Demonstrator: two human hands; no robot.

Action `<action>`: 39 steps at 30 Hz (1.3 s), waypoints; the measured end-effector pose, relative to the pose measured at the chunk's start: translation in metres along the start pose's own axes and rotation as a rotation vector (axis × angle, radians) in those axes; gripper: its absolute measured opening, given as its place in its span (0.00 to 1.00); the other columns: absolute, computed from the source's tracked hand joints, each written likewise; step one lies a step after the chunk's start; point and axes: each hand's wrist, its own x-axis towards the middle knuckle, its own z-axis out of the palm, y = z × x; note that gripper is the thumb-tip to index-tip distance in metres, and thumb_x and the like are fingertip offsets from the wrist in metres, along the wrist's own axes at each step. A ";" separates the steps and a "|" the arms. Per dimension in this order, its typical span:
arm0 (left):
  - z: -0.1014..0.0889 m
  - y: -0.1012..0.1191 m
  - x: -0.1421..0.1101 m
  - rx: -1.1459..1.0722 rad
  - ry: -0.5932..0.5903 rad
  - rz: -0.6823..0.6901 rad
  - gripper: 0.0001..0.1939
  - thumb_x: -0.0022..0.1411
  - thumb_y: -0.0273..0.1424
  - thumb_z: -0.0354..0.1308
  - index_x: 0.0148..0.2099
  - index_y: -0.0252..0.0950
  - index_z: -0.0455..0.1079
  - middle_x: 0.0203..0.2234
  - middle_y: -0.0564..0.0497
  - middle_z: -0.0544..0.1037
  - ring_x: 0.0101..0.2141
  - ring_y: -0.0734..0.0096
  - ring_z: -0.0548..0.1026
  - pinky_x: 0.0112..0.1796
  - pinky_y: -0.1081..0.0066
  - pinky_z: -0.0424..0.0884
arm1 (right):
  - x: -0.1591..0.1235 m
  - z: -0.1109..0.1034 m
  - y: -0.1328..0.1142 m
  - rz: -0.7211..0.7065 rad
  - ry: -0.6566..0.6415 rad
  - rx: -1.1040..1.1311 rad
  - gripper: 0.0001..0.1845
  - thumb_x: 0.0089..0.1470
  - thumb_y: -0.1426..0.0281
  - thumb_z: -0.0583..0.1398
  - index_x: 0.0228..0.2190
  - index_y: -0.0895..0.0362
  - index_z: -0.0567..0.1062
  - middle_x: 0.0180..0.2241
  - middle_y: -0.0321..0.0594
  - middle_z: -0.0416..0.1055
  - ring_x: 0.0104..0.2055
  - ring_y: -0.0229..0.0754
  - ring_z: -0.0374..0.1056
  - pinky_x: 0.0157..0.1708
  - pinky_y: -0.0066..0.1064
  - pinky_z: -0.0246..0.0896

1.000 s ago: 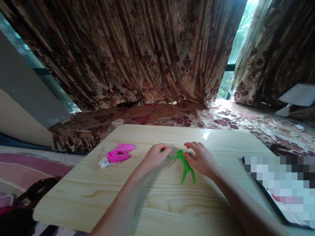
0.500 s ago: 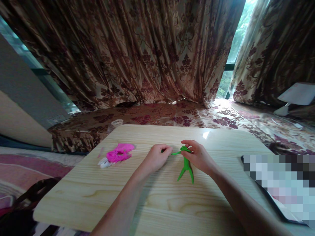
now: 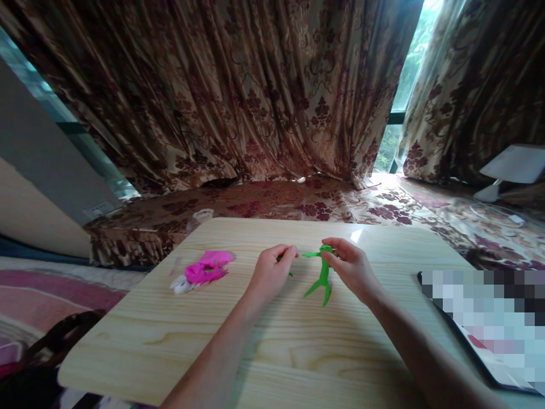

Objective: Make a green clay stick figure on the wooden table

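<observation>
A green modelling-clay figure (image 3: pixel 324 274) with a head, an arm reaching left and two spread legs hangs upright, tilted a little. My right hand (image 3: pixel 347 260) pinches it near the head and shoulder, covering its right side. Just left of the figure's arm tip, my left hand (image 3: pixel 275 270) is closed in a pinch, apart from the arm. Whatever its fingertips hold is too small to make out. Bits of green show through and below the left hand; whether they are held or lie on the table (image 3: pixel 170 341), I cannot tell.
On the table's left lie a crumpled pink clay-like lump or wrapper (image 3: pixel 208 267) with green specks and a white crumpled piece (image 3: pixel 181 284). A dark-edged, pixelated flat object (image 3: pixel 489 329) is at the right. Behind, a clear container (image 3: pixel 202 216) and white lamp (image 3: pixel 513 165) stand near curtains.
The figure's legs have swung left and up, and its arm has come away from my left fingertips. My right hand has shifted slightly right; my left pinch has risen a little.
</observation>
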 end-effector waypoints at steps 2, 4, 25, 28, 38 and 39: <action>0.001 0.002 -0.002 0.006 -0.029 0.010 0.18 0.58 0.41 0.46 0.31 0.34 0.72 0.18 0.55 0.69 0.23 0.74 0.65 0.26 0.75 0.58 | -0.001 0.001 -0.003 -0.010 -0.002 -0.013 0.15 0.45 0.68 0.60 0.37 0.58 0.72 0.29 0.39 0.72 0.29 0.38 0.68 0.27 0.27 0.61; 0.002 0.004 -0.003 0.005 -0.060 0.035 0.19 0.58 0.41 0.46 0.31 0.35 0.72 0.20 0.55 0.70 0.25 0.73 0.66 0.27 0.75 0.59 | -0.002 0.002 -0.004 -0.016 -0.008 -0.024 0.15 0.45 0.68 0.60 0.37 0.59 0.72 0.30 0.39 0.72 0.30 0.38 0.68 0.27 0.27 0.61; 0.000 0.004 -0.003 -0.026 0.027 -0.022 0.22 0.59 0.42 0.43 0.35 0.33 0.73 0.23 0.51 0.74 0.28 0.69 0.70 0.29 0.73 0.62 | -0.001 0.004 -0.001 0.027 -0.016 0.083 0.14 0.45 0.68 0.61 0.37 0.57 0.72 0.28 0.38 0.71 0.28 0.37 0.65 0.26 0.26 0.58; 0.001 -0.001 -0.001 0.008 0.043 -0.008 0.21 0.58 0.43 0.44 0.30 0.34 0.71 0.22 0.52 0.73 0.26 0.70 0.69 0.29 0.73 0.61 | -0.001 0.004 -0.001 0.030 -0.020 0.096 0.14 0.45 0.68 0.61 0.37 0.58 0.71 0.28 0.38 0.71 0.28 0.37 0.65 0.26 0.26 0.58; 0.002 0.001 -0.001 -0.109 -0.153 -0.141 0.25 0.59 0.47 0.40 0.23 0.34 0.66 0.11 0.57 0.59 0.17 0.76 0.58 0.23 0.74 0.54 | -0.003 0.009 -0.002 0.036 -0.032 0.080 0.15 0.45 0.67 0.61 0.38 0.58 0.71 0.29 0.39 0.71 0.28 0.38 0.66 0.26 0.27 0.58; 0.002 0.002 -0.002 -0.117 -0.163 -0.132 0.25 0.59 0.46 0.41 0.23 0.34 0.66 0.12 0.57 0.59 0.17 0.76 0.58 0.23 0.75 0.54 | -0.004 0.010 -0.003 0.035 -0.035 0.075 0.15 0.45 0.67 0.61 0.38 0.58 0.71 0.29 0.39 0.72 0.28 0.38 0.66 0.26 0.27 0.59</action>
